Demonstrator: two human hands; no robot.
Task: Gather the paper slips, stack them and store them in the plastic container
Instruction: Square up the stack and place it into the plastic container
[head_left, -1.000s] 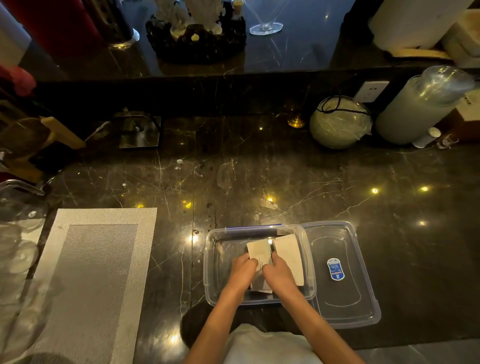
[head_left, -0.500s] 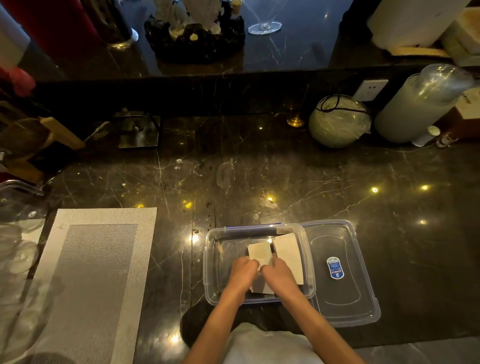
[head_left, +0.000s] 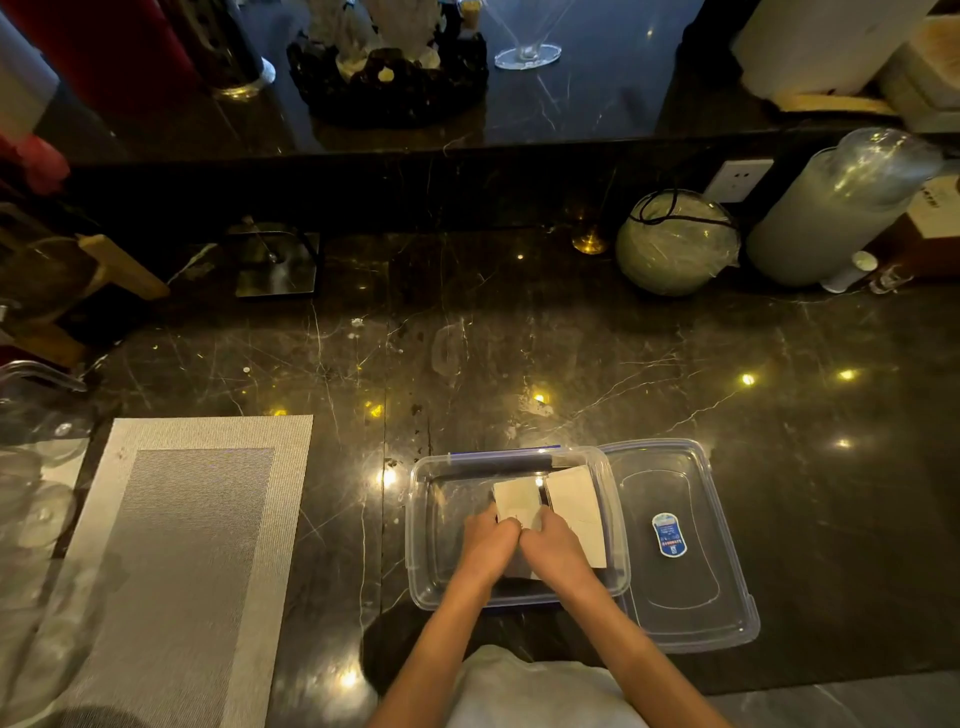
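A clear plastic container (head_left: 441, 519) stands on the dark marble counter near its front edge. Inside it lie pale paper slips: one slip (head_left: 517, 501) in the middle and a larger slip (head_left: 579, 501) leaning toward the right wall. My left hand (head_left: 488, 545) and my right hand (head_left: 556, 551) are both inside the container, side by side, with fingers closed on the near end of the middle slip. The slips' lower parts are hidden under my hands.
The container's clear lid (head_left: 680, 545) with a blue sticker lies flat right beside it. A grey woven placemat (head_left: 182, 545) sits to the left. Glassware (head_left: 31, 493) crowds the far left edge. A wrapped ball (head_left: 675, 241) and a tall cylinder (head_left: 836, 208) stand at the back right.
Both hands stay in the container on the slips; they have shifted only slightly, pressing the middle slip a little lower.
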